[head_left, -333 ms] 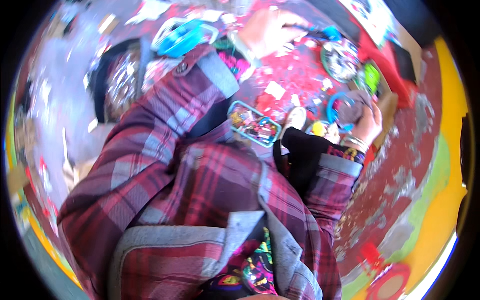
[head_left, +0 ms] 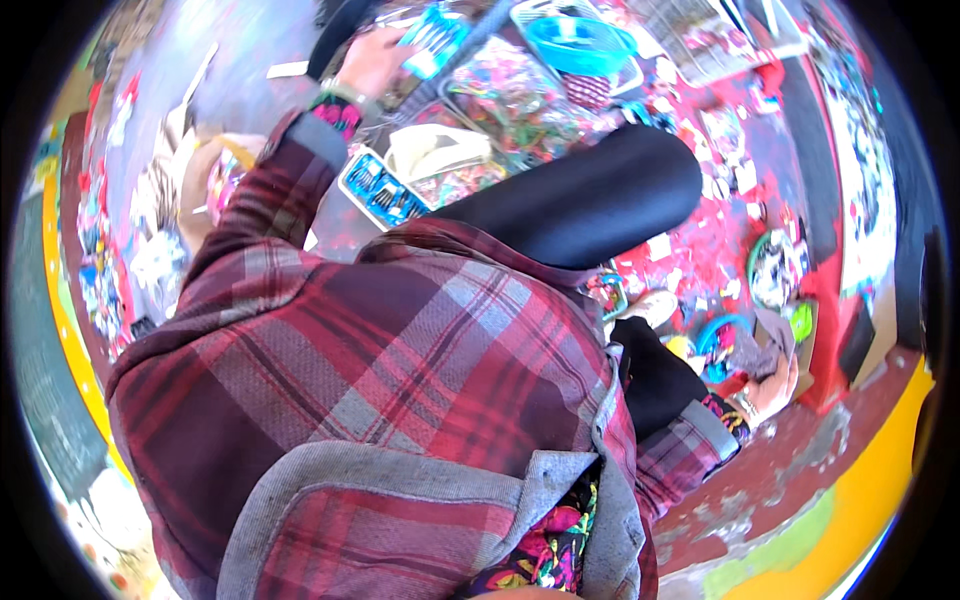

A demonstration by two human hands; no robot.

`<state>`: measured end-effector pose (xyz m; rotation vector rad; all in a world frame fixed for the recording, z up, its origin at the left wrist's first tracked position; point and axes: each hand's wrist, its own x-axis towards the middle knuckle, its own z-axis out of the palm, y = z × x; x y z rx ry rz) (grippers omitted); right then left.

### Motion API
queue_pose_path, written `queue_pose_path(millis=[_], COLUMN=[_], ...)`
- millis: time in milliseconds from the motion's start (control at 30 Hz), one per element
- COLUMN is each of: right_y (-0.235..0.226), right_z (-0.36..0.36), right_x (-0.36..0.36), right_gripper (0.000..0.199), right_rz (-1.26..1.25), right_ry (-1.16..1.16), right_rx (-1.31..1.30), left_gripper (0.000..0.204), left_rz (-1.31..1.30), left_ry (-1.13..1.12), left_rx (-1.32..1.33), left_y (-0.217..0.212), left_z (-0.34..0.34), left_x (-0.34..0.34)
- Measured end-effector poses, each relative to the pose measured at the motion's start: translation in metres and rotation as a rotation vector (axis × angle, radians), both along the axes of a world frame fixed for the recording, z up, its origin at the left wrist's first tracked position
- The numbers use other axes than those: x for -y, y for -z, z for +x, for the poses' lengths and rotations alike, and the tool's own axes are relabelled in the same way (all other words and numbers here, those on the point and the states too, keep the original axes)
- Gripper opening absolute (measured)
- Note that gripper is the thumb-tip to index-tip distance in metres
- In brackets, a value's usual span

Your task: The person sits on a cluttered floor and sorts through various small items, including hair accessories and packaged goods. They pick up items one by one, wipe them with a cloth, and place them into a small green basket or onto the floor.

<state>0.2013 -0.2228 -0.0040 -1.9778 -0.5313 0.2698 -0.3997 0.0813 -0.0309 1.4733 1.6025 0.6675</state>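
Left of the blue basin (head_left: 580, 60), my left hand (head_left: 370, 62) is reaching to a blue packet (head_left: 437, 42) (how closed, I can't tell), while lower right of the basin my curled right hand (head_left: 770, 390) is holding grey cloth (head_left: 768, 340) bunched, likely for firmness.

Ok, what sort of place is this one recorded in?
Perhaps an informal workshop at floor level: worn, painted floor, scattered scraps, and containers set close around the person, including a blue bowl and white-edged tray.

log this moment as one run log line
left hand: at blue pack, grip unclear | right hand: holds grey cloth | nearby: blue basin
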Motion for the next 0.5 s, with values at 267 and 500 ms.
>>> queue_pose_path(millis=[267, 500], right_y=[0.039, 0.052], right_z=[0.037, 0.057], right_x=[-0.002, -0.025], right_gripper=[0.031, 0.032], right_rz=[-0.154, -0.273], right_ry=[-0.247, -0.232], right_rx=[0.283, 0.011], left_gripper=[0.017, 0.038], left_rz=[-0.414, -0.638], left_ry=[-0.844, -0.780], left_rx=[0.539, 0.190], left_y=[0.172, 0.216], left_z=[-0.195, -0.168], left_x=[0.168, 0.195])
